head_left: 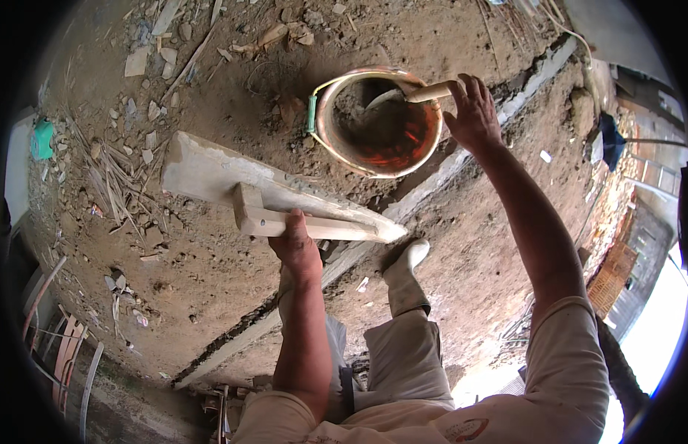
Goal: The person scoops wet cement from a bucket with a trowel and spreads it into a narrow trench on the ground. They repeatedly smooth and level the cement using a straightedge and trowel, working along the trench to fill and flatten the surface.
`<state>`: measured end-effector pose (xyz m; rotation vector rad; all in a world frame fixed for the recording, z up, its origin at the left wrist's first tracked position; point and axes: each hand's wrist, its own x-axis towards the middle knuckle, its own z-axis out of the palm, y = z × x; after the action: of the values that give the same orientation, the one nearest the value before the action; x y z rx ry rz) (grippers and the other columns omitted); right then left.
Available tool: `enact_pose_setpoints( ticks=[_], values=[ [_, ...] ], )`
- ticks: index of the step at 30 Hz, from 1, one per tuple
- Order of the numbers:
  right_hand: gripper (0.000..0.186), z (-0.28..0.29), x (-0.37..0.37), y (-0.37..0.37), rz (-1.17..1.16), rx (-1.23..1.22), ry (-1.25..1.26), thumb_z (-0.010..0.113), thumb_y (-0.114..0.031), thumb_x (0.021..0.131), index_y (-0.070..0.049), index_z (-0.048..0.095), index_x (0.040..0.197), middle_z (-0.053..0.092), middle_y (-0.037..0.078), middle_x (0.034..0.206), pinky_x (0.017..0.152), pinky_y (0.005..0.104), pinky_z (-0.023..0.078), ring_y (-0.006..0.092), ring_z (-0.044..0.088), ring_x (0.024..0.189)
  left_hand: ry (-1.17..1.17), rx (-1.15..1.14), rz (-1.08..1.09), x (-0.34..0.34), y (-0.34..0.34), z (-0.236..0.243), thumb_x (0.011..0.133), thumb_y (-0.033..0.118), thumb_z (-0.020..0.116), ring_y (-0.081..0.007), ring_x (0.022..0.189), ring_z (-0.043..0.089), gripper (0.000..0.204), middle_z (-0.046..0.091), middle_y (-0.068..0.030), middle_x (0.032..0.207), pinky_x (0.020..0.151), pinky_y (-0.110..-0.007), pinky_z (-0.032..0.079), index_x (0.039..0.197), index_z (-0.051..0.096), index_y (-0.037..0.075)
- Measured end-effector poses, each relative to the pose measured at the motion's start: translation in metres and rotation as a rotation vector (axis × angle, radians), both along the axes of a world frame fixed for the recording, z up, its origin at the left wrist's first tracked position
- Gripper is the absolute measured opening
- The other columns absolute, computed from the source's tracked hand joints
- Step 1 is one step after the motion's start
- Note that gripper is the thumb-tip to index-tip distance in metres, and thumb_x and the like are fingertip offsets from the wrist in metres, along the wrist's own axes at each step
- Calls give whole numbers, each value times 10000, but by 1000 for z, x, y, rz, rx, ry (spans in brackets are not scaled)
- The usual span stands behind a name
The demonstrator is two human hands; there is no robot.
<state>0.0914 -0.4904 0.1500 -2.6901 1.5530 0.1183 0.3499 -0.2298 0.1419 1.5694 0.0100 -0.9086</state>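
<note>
Two bare hands work over a dirt floor point(210, 296) strewn with stones, sticks and rubble. Largest item in hand is a long wooden plastering float point(270, 194), grey mortar smeared on its board, lying roughly level at mid-frame and pointing right to a narrowed tip. Left hand point(294, 244) is closed around the float's wooden handle point(299, 224), gripping from below. Beyond the float sits an orange bucket point(378, 120) with a wire bail and green grip on its left side, standing upright on the ground, wet grey mortar and residue inside. A trowel point(412, 94) rests in the bucket, blade down in the mix, pale wooden handle sticking out over the right rim. Right hand point(473, 111) is open, fingers spread, fingertips touching or just beside the trowel handle end; not closed on it. A concrete strip point(433, 174) runs diagonally across the ground under the float tip and beside the bucket. Person's beige trousers and a white boot point(409, 260) show below, the boot planted near that strip. Teal scrap point(42, 139) lies at far left.
</note>
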Motion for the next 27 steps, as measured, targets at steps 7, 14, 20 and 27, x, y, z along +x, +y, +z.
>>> enact_pose_setpoints(
  ticks=[7, 14, 20, 27],
  values=[
    [402, -71, 11, -10, -257, 363, 313, 503, -107, 902, -180, 490, 1297, 552, 173, 1241, 942, 481, 508, 369, 578, 1150, 83, 119, 85, -2, 40, -53, 852, 290, 720, -259, 1098, 528, 817, 482, -144, 1304, 899, -397, 481, 1477, 254, 47],
    [318, -71, 53, 28, -126, 684, 670, 478, -219, 958, -160, 534, 1265, 575, 146, 1327, 926, 435, 531, 307, 621, 1158, 115, 197, 37, 2, 39, -63, 890, 170, 672, -267, 1129, 525, 773, 465, -172, 1344, 949, -395, 466, 1502, 219, 36],
    [377, -42, 81, 31, 114, 490, 541, 461, -125, 957, -183, 494, 1329, 651, 149, 1162, 757, 471, 574, 326, 701, 932, 43, 186, 38, 5, 45, -73, 885, 123, 647, -263, 1088, 551, 695, 499, -194, 1303, 940, -374, 476, 1460, 283, -21],
    [278, -70, 63, 12, 37, 394, 595, 455, -201, 983, -142, 564, 1232, 682, 127, 994, 716, 454, 581, 296, 710, 883, 32, 168, -23, -8, 44, -85, 879, 133, 640, -281, 1096, 550, 668, 518, -213, 1280, 969, -376, 452, 1428, 310, -55]
  ],
)
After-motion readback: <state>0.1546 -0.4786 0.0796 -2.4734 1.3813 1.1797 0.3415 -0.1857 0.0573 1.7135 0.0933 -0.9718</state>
